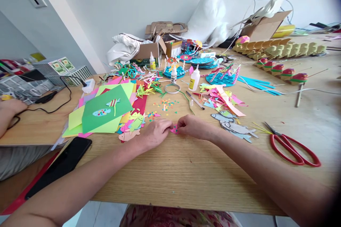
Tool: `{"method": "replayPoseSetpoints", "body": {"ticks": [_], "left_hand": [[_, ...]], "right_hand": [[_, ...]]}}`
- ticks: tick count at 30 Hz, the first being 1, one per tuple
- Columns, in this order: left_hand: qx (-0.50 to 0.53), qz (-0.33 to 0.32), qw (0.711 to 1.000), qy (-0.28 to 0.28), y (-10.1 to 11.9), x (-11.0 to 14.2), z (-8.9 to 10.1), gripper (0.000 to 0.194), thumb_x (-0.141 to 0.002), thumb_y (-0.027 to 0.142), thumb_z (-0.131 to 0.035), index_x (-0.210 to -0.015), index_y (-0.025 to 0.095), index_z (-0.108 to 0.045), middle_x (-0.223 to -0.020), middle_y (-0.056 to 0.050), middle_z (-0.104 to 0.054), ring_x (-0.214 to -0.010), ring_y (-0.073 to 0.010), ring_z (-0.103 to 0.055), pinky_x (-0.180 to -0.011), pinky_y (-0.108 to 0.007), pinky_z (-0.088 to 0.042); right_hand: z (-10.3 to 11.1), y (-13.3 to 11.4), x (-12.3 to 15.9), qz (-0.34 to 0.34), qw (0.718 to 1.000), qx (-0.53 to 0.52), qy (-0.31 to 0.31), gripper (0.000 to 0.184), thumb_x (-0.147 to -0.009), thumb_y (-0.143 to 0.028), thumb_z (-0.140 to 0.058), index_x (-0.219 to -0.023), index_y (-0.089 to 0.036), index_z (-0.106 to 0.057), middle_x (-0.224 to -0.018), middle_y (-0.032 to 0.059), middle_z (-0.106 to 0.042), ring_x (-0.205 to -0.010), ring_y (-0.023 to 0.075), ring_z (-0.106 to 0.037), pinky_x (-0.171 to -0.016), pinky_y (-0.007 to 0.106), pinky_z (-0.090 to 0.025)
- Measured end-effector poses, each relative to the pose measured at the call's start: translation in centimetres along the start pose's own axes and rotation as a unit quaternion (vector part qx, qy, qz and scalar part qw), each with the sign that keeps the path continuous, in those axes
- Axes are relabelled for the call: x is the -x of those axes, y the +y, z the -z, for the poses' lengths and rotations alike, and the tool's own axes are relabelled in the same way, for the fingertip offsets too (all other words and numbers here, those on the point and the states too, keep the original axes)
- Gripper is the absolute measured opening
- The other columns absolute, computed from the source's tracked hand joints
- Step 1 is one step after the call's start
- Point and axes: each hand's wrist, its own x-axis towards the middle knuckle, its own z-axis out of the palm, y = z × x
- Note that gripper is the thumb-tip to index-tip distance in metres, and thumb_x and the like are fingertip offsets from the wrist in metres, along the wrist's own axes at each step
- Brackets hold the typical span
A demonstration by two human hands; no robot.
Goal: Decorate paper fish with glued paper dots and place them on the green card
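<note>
My left hand (156,133) and my right hand (194,126) meet on the wooden table (186,173). Both pinch a small pink paper piece with coloured dots (174,129) that lies between their fingertips. Left of my hands lie paper fish cut-outs (129,134) and a stack of coloured sheets topped by a green sheet (105,110) with two small fish stuck on it. Grey paper fish (236,127) lie to the right of my right hand. Small paper confetti (165,105) is scattered just beyond my hands.
Red-handled scissors (291,147) lie at the right. A black phone (60,165) rests at the left table edge. Glue bottles (194,78), a tape ring (172,88), paper scraps and craft models crowd the far side. Another person's hand (9,111) shows at the far left.
</note>
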Motion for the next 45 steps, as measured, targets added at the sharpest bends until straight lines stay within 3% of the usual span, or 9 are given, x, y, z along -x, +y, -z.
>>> {"method": "replayPoseSetpoints", "body": {"ticks": [13,45], "left_hand": [[-0.023,-0.096,0.995,0.025,-0.8,1.3,-0.5,0.028,-0.078,0.003,-0.036,-0.088,0.016,-0.058,-0.089,-0.003,-0.062,-0.087,-0.0138,-0.055,-0.077,-0.026,-0.044],[-0.012,-0.103,0.993,0.055,-1.4,1.7,-1.5,0.032,-0.076,0.001,-0.035,-0.092,0.018,-0.058,-0.091,-0.003,-0.061,-0.088,-0.0135,-0.054,-0.078,-0.027,-0.044]], "right_hand": [[1.4,-0.6,-1.4,0.059,0.992,0.091,-0.063,0.024,-0.067,-0.025,-0.048,-0.079,-0.016,-0.067,-0.073,0.0045,-0.065,-0.061,0.0129,-0.052,-0.046,0.02,-0.031],[1.1,-1.6,-1.5,0.051,0.983,0.162,-0.066,0.028,-0.066,-0.021,-0.046,-0.083,-0.016,-0.068,-0.078,0.0085,-0.067,-0.067,0.0178,-0.058,-0.047,0.022,-0.033]]}}
